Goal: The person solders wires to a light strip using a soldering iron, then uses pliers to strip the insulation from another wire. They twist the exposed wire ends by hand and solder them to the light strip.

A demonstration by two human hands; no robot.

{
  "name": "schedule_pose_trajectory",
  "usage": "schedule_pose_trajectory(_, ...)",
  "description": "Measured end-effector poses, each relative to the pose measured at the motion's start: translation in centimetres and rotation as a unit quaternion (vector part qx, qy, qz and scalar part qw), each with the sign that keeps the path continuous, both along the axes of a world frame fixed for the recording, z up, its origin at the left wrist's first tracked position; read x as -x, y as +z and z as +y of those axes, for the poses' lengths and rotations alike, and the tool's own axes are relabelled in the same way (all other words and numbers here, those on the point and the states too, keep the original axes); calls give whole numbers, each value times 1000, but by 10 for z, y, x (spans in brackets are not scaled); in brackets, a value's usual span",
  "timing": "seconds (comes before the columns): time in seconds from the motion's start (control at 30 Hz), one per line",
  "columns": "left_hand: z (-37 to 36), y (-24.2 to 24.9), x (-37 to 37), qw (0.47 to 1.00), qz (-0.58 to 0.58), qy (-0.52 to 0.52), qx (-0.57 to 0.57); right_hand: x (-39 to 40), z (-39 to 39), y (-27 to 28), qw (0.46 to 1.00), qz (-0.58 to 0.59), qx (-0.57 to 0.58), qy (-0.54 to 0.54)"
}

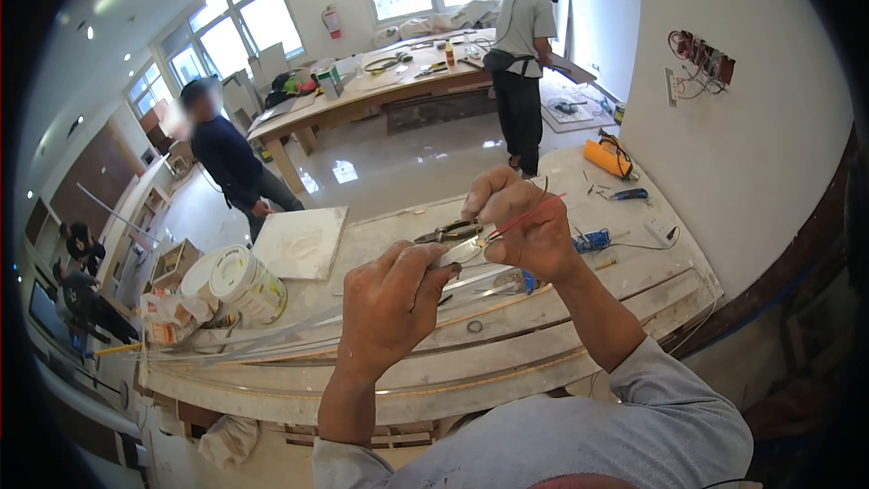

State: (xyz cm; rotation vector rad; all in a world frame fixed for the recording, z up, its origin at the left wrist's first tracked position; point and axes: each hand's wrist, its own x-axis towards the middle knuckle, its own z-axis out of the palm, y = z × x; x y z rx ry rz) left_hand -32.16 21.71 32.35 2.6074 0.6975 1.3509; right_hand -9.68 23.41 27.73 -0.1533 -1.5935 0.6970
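My left hand [389, 297] is closed, thumb and fingers pinching the end of a narrow pale strip [456, 254]. Close by at the strip's tip, my right hand [536, 237] pinches a thin red wire [540, 211]. A darker wire runs beside the red one and rises above the fingers. Just beyond both hands, a pair of pliers [450, 232] with dark handles overlaps the right fingertips in this view. Below the hands, long thin strips [308, 321] stretch to the left across the worktable [398, 409].
White buckets [246, 285] and a white board [300, 243] are on the left. To the right are an orange tool [607, 158], a blue-handled tool [630, 195] and a power strip [663, 234]. One person [226, 149] stands left, another [520, 72] at the far table.
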Motion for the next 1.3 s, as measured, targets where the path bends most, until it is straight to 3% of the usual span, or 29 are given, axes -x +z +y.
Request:
schedule_pose_trajectory(0.23, -1, 0, 0, 999, -25, -27, 18, -9, -8, -4, 998, 34, 58, 2)
schedule_pose_trajectory(1.3, -11, -20, -16, 999, -19, -22, 30, -43, -42, -37, 993, 22, 100, -50)
